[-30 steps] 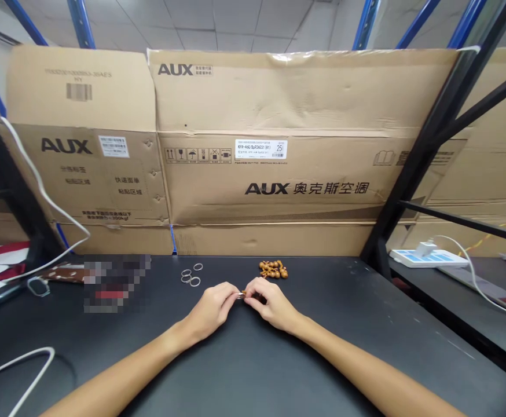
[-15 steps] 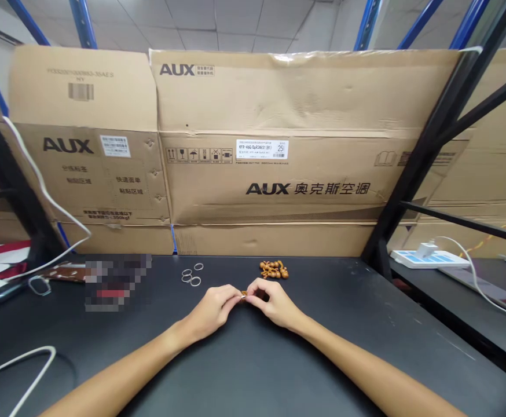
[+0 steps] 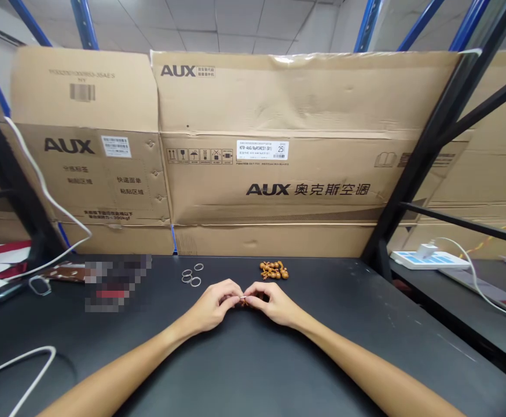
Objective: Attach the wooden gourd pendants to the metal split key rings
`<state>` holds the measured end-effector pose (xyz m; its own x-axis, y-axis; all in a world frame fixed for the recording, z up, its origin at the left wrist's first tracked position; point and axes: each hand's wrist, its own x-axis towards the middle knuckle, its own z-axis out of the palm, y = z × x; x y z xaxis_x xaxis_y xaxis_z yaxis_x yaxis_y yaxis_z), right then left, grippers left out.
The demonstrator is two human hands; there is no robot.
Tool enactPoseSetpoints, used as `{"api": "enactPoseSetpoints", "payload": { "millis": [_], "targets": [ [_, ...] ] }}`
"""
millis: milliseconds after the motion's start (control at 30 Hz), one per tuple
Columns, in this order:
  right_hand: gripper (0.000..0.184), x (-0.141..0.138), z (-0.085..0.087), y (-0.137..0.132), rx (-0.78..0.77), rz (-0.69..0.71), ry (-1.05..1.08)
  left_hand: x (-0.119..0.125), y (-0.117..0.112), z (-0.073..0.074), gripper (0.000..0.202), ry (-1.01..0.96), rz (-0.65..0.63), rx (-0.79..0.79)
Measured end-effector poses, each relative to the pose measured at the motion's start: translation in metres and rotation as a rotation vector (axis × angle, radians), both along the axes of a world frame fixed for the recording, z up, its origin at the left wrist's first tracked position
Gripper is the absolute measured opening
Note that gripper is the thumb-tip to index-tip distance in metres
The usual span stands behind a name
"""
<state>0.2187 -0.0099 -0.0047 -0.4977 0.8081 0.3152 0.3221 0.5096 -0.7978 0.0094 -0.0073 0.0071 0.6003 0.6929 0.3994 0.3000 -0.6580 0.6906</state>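
My left hand [image 3: 217, 304] and my right hand [image 3: 275, 303] meet over the middle of the dark table. Thumb and fingers of both hands are pinched on a small silvery key ring [image 3: 243, 297], seen nearly edge-on. A brown wooden-looking pendant [image 3: 245, 304] shows just under the fingertips, mostly hidden; whether it is threaded on the ring I cannot tell. Behind my right hand lies a cluster of brown beaded pendants [image 3: 274, 270]. Several loose key rings [image 3: 195, 282] lie flat beyond my left hand.
Cardboard boxes [image 3: 305, 168] stand along the back of the black table [image 3: 253, 370]. Glasses [image 3: 40, 285] and a brown strap-like item [image 3: 66, 272] lie at left, near a blurred-out patch. White cables [image 3: 36, 349] run along the left. A power strip [image 3: 429, 259] sits beyond the black post at right.
The fingers of my left hand have lifted and curled a little, and my right fingers have lowered slightly. Both hands stay pinched together at the same spot.
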Motion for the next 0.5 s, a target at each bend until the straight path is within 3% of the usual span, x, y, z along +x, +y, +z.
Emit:
{"api": "enactPoseSetpoints", "payload": {
  "millis": [167, 367, 500],
  "targets": [
    [0.02, -0.002, -0.003, -0.001, 0.17, -0.03, -0.064, 0.0, 0.002, 0.0, 0.025, 0.012, -0.049, -0.114],
    [0.02, -0.005, -0.011, -0.003, 0.518, -0.026, -0.268, 0.002, 0.001, -0.001, 0.034, 0.104, -0.037, -0.072],
    [0.017, -0.005, -0.014, -0.002, 0.577, -0.034, -0.303, 0.002, 0.001, -0.001, 0.031, 0.128, -0.035, -0.063]
  ]
}}
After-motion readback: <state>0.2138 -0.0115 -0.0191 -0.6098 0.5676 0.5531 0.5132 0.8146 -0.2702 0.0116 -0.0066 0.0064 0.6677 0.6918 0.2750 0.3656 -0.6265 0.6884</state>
